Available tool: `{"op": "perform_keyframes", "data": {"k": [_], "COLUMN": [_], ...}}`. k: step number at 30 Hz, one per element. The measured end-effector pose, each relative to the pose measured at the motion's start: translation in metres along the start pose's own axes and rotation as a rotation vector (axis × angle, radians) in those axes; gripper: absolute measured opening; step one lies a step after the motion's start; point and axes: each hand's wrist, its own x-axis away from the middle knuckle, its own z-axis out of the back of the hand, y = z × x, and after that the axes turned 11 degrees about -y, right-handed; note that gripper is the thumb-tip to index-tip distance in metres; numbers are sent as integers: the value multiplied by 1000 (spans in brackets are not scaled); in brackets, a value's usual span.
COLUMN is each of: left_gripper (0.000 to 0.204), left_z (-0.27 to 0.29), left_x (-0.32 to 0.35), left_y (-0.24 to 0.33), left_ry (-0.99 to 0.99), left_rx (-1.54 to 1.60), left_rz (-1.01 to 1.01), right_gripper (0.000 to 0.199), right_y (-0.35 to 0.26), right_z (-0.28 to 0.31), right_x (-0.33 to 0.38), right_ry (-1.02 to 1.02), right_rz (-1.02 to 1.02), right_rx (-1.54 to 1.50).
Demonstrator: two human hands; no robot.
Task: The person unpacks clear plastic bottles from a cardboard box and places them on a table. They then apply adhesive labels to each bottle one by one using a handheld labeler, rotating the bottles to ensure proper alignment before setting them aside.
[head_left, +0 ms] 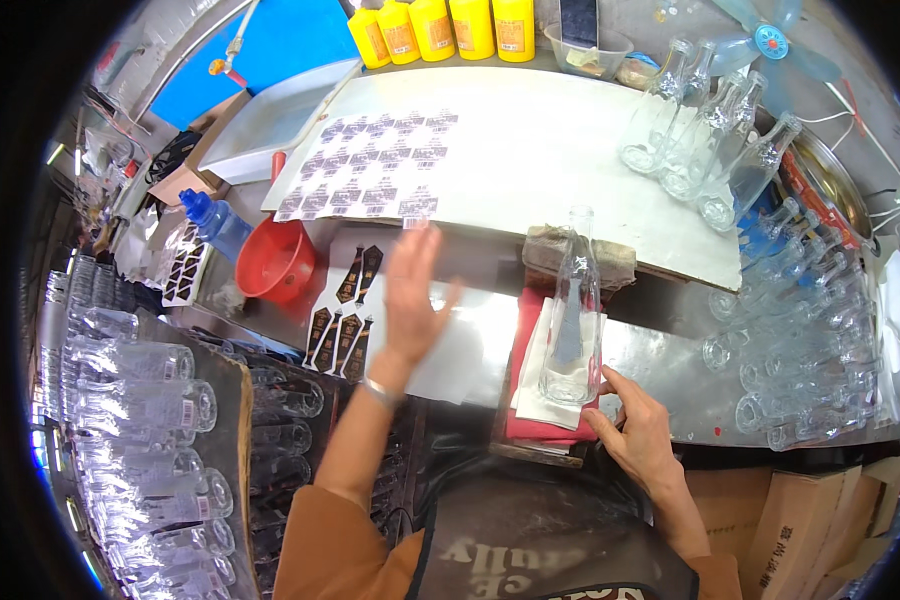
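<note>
A clear glass bottle [573, 330] lies on a stand padded with pink cloth [523, 345] and white cloth, its neck pointing away over a cloth-wrapped block [620, 262]. Beside the bottle's base is my right hand [638, 432], thumb and forefinger apart at its lower right edge; whether they touch the glass is unclear. My left hand [412, 300], slightly blurred, stretches its fingers to the front edge of a white board [550, 130]. Its fingertips are at the lowest of several small printed labels [378, 192] in rows. Dark bottle-shaped labels [342, 340] lie left of that wrist.
Clear bottles stand on the board's right end [670, 140], with more on the metal table [770, 370]. Bottles are stacked at left [160, 450]. A red bucket [275, 262], yellow containers [430, 28], a blue fan [770, 42] and cardboard boxes [800, 525] surround the workplace.
</note>
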Motion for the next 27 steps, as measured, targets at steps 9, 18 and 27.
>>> {"op": "perform_keyframes", "data": {"k": [9, 18, 27], "left_gripper": [17, 48, 58], "left_z": [1, 20, 8], "left_x": [-38, -22, 32], "left_y": [-55, 113, 133], "left_ry": [119, -198, -435], "left_rx": [6, 200, 113], "left_rz": [54, -220, -335], "right_gripper": [80, 82, 85], "right_y": [12, 7, 13], "right_z": [-22, -21, -24], "right_x": [-17, -13, -15], "right_ry": [112, 169, 209], "right_rz": [103, 93, 179], "right_rx": [193, 260, 238]}}
